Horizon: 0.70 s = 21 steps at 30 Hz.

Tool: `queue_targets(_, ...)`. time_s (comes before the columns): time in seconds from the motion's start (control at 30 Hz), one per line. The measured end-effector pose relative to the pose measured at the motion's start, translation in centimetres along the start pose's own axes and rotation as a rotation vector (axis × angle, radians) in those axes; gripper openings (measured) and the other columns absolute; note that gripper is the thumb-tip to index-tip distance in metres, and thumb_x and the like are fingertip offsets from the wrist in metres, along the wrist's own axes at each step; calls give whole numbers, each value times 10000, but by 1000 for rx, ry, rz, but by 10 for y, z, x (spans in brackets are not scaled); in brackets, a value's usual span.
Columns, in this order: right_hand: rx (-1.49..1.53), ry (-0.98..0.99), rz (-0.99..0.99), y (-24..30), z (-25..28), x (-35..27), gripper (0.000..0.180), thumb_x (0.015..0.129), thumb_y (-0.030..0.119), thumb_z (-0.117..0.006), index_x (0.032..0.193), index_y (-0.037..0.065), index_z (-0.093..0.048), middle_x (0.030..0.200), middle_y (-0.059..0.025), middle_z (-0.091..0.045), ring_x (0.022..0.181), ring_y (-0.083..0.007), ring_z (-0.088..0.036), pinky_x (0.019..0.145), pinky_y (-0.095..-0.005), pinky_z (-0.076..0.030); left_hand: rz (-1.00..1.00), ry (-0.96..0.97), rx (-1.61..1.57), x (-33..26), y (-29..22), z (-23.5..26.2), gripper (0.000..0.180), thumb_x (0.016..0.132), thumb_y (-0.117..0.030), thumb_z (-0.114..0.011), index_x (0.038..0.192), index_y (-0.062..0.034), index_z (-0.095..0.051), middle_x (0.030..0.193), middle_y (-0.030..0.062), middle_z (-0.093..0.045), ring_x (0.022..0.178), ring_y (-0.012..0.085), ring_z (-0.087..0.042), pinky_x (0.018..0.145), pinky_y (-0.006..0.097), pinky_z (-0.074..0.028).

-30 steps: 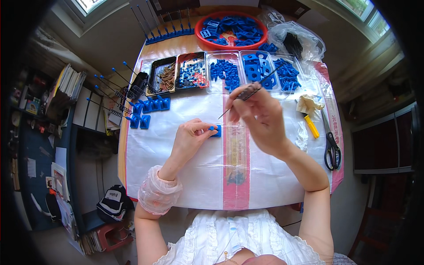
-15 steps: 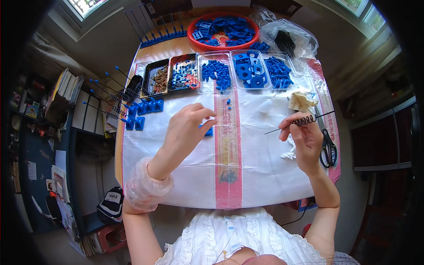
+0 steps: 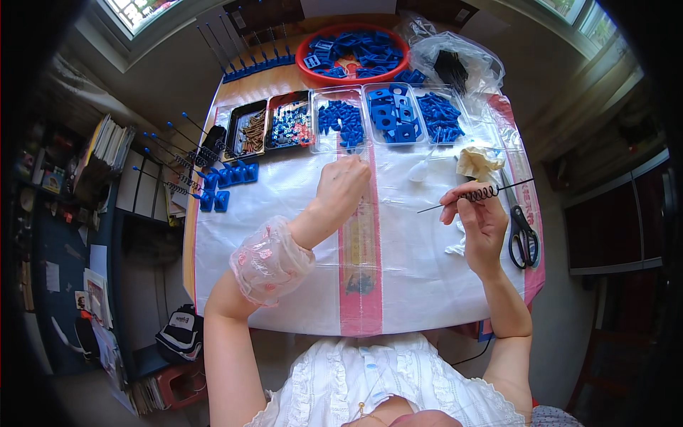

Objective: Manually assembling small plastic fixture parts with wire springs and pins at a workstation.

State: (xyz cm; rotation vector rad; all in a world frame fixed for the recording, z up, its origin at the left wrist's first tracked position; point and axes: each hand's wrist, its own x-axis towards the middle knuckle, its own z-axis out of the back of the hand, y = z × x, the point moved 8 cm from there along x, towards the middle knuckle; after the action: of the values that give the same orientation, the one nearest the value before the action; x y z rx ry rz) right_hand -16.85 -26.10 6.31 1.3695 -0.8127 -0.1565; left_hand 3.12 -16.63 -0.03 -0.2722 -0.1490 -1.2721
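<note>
My left hand (image 3: pixel 343 186) is over the pink-striped strip of the table cover, just in front of a clear tray (image 3: pixel 314 139) of small blue plastic cone-shaped parts (image 3: pixel 340 117). Its fingers are drawn together, and whatever lies between them is hidden. On the right side, my right hand (image 3: pixel 482 229) pinches a thin black rod with a coiled middle (image 3: pixel 482 192). The rod lies almost level, one end pointing left and the other right. A crumpled beige cloth (image 3: pixel 478 162) is just beyond that hand. Black-handled scissors (image 3: pixel 523 245) lie to its right.
Beside the clear tray stand black trays of screws (image 3: pixel 253 132) and nuts (image 3: pixel 292 122), and clear trays of blue plates (image 3: pixel 395 114) and blue pieces (image 3: pixel 441 117). A red basin (image 3: pixel 306 69) sits behind. Blue bases with upright black rods (image 3: pixel 228 172) stand at the left.
My left hand has moved right and away from me, from the table's middle toward the clear tray, its fingers now drawn together. My right hand still holds the coiled rod.
</note>
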Motion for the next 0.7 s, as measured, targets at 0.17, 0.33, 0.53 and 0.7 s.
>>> queue_targets(0.17, 47, -7, 39, -3, -1, -5, 104, 1045, 37, -547, 1118, -26, -587, 1004, -140, -678, 797, -143, -672, 703, -267, -546, 3, 6, -442, -28, -15, 17, 78, 889, -15, -680, 959, 17, -667, 906, 143, -700, 817, 266, -712, 734, 351, -574)
queue_targets(0.33, 40, 95, 66, -4, -17, -20, 172, 1085, 144, -498, 1122, -18, -544, 1007, -192, -655, 748, -168, -673, 675, -279, -547, 332, 269, -1174, -82, -34, 6, 102, 953, -36, -699, 1028, 17, -655, 983, 85, -724, 878, 113, -708, 794, 251, -570)
queue_targets(0.53, 178, 218, 95, -9, -40, -34, 190, 1076, 112, -522, 1186, -43, -535, 1087, -224, -656, 831, -206, -698, 728, -321, -589, 369, 165, -1485, -103, -33, -5, 126, 965, -32, -701, 1055, 29, -637, 979, 62, -709, 903, 113, -709, 824, 256, -592)
queue_targets(0.7, 183, 214, 101, -12, -37, -36, 198, 1075, 119, -524, 1199, -34, -526, 1092, -236, -655, 826, -221, -710, 727, -333, -595, 387, 200, -1609, -105, -33, -13, 128, 979, -13, -676, 1094, 30, -637, 1013, 63, -705, 937, 127, -716, 834, 261, -596)
